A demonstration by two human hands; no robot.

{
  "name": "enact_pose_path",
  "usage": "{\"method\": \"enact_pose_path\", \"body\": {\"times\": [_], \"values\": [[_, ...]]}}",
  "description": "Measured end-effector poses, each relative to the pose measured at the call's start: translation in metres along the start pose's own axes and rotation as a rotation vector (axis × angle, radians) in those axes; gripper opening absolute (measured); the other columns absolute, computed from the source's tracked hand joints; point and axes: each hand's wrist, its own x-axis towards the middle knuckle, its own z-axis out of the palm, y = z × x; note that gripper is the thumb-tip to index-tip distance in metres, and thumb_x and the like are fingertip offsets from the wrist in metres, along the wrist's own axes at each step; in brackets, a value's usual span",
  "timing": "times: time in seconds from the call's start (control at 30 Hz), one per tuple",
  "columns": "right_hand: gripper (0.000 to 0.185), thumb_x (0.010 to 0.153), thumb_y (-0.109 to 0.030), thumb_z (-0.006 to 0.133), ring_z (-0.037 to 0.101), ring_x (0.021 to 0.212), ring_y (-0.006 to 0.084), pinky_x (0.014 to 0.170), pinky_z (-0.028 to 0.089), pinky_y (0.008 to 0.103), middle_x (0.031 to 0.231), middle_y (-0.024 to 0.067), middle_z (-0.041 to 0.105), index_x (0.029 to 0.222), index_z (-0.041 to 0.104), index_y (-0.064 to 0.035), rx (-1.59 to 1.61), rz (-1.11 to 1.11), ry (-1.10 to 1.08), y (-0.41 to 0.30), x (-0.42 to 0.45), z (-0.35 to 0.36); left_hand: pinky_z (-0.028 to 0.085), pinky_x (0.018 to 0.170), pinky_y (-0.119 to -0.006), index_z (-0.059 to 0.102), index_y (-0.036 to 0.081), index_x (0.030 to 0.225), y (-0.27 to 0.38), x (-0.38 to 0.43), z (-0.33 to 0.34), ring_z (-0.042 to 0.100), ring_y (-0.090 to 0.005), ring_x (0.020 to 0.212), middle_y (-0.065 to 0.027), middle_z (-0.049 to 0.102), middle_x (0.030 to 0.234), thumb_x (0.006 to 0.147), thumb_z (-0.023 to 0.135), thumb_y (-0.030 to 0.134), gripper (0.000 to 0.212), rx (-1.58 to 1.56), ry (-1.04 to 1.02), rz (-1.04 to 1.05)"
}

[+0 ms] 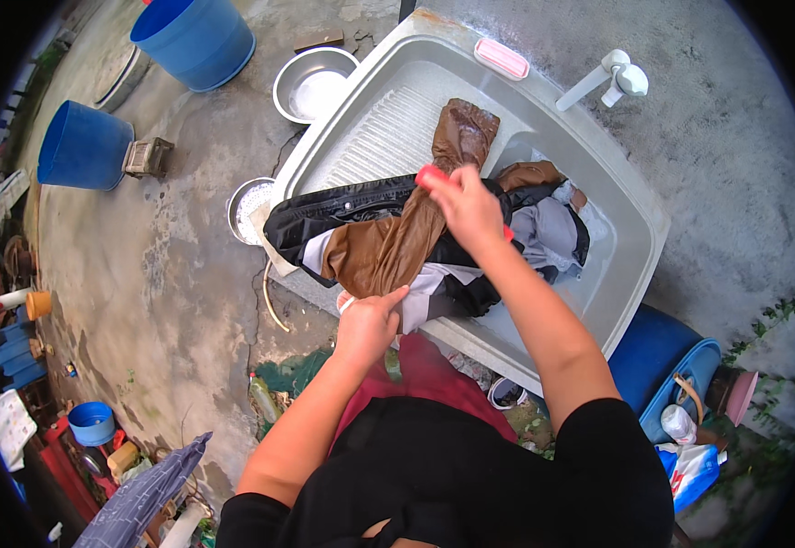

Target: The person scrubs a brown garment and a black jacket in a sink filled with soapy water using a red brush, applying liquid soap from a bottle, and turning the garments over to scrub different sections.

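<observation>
A wet jacket with brown, black and grey parts point(387, 246) lies across a stone laundry sink point(654, 236), over its ribbed washboard. My right hand point(469, 209) is closed on a red scrubbing brush point(433, 177), held over a brown sleeve; the hand is slightly blurred and the bristles are hidden. My left hand point(370, 322) is at the near edge of the sink, index finger extended onto the brown cloth; its other fingers are curled, and whether they grip the cloth cannot be told. More of the garment sits in soapy water in the basin at the right.
A pink soap dish point(501, 59) sits on the far rim, near a white tap point(606, 79). Left of the sink are a steel bowl point(284, 82) and a smaller bowl of white powder point(250, 205). Blue tubs point(85, 145) stand on the concrete; a blue barrel point(657, 363) lies at right.
</observation>
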Motion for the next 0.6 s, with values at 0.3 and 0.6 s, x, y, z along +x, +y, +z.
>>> {"method": "enact_pose_path", "body": {"times": [0.3, 0.6], "values": [[0.017, 0.095, -0.023, 0.074, 0.068, 0.079, 0.0317, 0.066, 0.057, 0.0433, 0.096, 0.0078, 0.059, 0.11, 0.078, -0.0312, -0.138, 0.106, 0.078, 0.03, 0.027, 0.008, 0.059, 0.074, -0.047, 0.078, 0.02, 0.123, 0.009, 0.01, -0.002, 0.072, -0.0374, 0.079, -0.0184, 0.074, 0.088, 0.083, 0.066, 0.008, 0.043, 0.0, -0.052, -0.048], [0.036, 0.09, -0.016, 0.074, 0.07, 0.085, 0.0271, 0.064, 0.058, 0.0408, 0.098, 0.0062, 0.061, 0.12, 0.077, -0.0358, -0.011, -0.185, -0.031, -0.009, -0.036, 0.005, 0.059, 0.075, -0.047, 0.078, 0.019, 0.123, 0.011, 0.007, -0.006, 0.071, -0.0381, 0.08, -0.0195, 0.074, 0.089, 0.083, 0.066, 0.008, 0.043, -0.061, -0.036, -0.083]]}}
